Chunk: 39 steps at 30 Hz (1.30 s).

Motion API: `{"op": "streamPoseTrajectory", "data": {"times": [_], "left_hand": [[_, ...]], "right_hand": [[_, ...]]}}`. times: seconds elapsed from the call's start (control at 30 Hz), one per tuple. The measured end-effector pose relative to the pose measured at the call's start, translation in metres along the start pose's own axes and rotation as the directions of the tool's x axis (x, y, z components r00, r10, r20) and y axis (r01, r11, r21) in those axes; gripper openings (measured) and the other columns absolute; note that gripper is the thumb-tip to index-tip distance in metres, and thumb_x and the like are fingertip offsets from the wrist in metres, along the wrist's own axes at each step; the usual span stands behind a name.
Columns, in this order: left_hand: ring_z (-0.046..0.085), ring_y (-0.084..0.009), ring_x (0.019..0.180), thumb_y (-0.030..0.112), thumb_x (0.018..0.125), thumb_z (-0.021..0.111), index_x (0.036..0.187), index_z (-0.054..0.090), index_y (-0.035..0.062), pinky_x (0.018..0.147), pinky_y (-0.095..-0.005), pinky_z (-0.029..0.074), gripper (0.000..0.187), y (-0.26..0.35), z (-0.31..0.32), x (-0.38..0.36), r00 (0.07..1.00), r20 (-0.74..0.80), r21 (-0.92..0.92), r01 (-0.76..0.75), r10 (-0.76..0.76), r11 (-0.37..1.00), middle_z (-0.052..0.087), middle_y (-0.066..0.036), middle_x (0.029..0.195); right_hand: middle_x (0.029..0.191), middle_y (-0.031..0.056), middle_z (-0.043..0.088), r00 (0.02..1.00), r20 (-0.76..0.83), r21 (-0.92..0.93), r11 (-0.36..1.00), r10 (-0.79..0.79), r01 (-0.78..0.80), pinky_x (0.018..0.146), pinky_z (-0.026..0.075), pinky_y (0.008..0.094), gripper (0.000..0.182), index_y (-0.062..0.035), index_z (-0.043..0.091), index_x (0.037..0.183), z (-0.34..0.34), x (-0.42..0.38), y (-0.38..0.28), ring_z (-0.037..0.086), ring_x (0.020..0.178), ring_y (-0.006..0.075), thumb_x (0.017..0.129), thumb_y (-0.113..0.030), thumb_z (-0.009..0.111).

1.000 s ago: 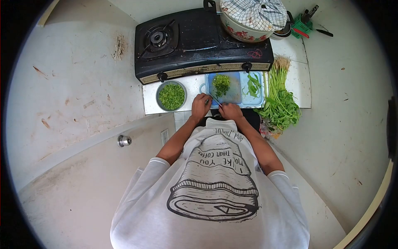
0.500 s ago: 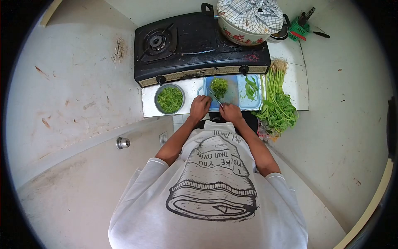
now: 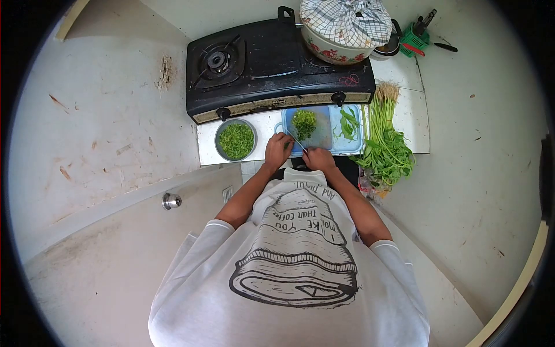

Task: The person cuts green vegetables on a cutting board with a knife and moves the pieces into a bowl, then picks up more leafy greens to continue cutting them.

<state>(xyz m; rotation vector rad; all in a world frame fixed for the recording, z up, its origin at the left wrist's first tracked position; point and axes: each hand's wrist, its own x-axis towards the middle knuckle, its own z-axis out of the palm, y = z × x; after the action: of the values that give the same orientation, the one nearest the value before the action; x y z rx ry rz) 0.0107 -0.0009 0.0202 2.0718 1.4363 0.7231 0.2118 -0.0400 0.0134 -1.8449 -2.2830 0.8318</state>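
A blue cutting board [image 3: 322, 142] lies in front of me, with a pile of chopped greens [image 3: 304, 124] on its left half and loose green leaves [image 3: 348, 123] on its right. My right hand [image 3: 318, 158] is closed around the handle of a knife [image 3: 299, 143], whose blade slants up and left over the board. At the board's left edge, my left hand [image 3: 279, 149] has its fingers curled down close to the blade. A small bit of green shows by those fingertips, mostly hidden. Left of that hand stands a grey bowl [image 3: 236, 140] filled with chopped greens.
A bunch of leafy stems with roots [image 3: 388, 136] lies right of the board. Behind stands a black two-burner gas stove [image 3: 272, 75] carrying a floral pot [image 3: 335, 52] under a checked cloth. A green basket [image 3: 414, 40] holds utensils at the back right; walls flank both sides.
My right hand and the knife have shifted slightly left and down, toward me. My left hand stays almost in place, and the view has shifted a little.
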Motion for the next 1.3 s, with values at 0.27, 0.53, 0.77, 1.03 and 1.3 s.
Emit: {"op": "streamPoseTrajectory", "data": {"times": [0.27, 0.53, 0.77, 1.03, 1.3], "left_hand": [[0.066, -0.0309, 0.089, 0.009, 0.083, 0.074, 0.091, 0.076, 0.0075, 0.082, -0.0433, 0.052, 0.008, 0.000, -0.001, -0.002, 1.000, -0.018, 0.007, -0.014, 0.014, 1.000, 0.072, -0.009, 0.093], [0.064, -0.0312, 0.090, 0.009, 0.084, 0.073, 0.090, 0.075, 0.0076, 0.084, -0.0427, 0.051, 0.007, -0.004, 0.000, -0.001, 1.000, 0.009, -0.044, -0.006, 0.006, 0.999, 0.070, -0.009, 0.091], [0.063, -0.0323, 0.088, 0.009, 0.082, 0.073, 0.088, 0.074, 0.0072, 0.083, -0.0439, 0.049, 0.006, -0.003, -0.001, 0.001, 1.000, 0.009, -0.028, -0.025, 0.025, 0.999, 0.069, -0.009, 0.089], [0.062, -0.0324, 0.088, 0.008, 0.081, 0.074, 0.087, 0.073, 0.0081, 0.079, -0.0453, 0.047, 0.005, 0.002, 0.000, 0.000, 1.000, -0.020, -0.008, 0.000, 0.000, 1.000, 0.069, -0.008, 0.087], [0.062, -0.0309, 0.088, 0.009, 0.082, 0.075, 0.088, 0.075, 0.0097, 0.079, -0.0441, 0.046, 0.006, 0.001, -0.003, -0.001, 1.000, -0.015, 0.044, -0.024, 0.025, 0.999, 0.069, -0.005, 0.087]], "right_hand": [[0.080, 0.0263, 0.072, 0.999, 0.015, 0.023, 0.999, 0.039, -0.039, 0.073, 0.060, 0.0546, 0.043, 0.0003, 0.073, 0.088, -0.006, 0.004, -0.006, 0.073, 0.075, 0.0456, 0.100, -0.037, 0.057], [0.074, 0.0265, 0.070, 1.000, -0.018, -0.010, 1.000, -0.018, 0.018, 0.069, 0.059, 0.0546, 0.042, -0.0002, 0.073, 0.086, -0.002, -0.001, 0.001, 0.072, 0.070, 0.0453, 0.099, -0.038, 0.058], [0.079, 0.0270, 0.072, 1.000, 0.017, -0.001, 1.000, -0.016, 0.016, 0.070, 0.059, 0.0545, 0.042, -0.0001, 0.073, 0.089, -0.004, 0.002, -0.001, 0.073, 0.073, 0.0444, 0.099, -0.038, 0.058], [0.081, 0.0263, 0.073, 1.000, 0.019, 0.009, 1.000, 0.015, -0.015, 0.072, 0.060, 0.0542, 0.043, -0.0009, 0.073, 0.090, -0.004, 0.001, -0.001, 0.073, 0.075, 0.0446, 0.100, -0.040, 0.057], [0.079, 0.0265, 0.072, 0.997, 0.066, -0.012, 0.999, 0.038, -0.037, 0.072, 0.060, 0.0548, 0.043, -0.0009, 0.073, 0.091, -0.010, -0.003, -0.001, 0.073, 0.074, 0.0449, 0.099, -0.040, 0.057]]}}
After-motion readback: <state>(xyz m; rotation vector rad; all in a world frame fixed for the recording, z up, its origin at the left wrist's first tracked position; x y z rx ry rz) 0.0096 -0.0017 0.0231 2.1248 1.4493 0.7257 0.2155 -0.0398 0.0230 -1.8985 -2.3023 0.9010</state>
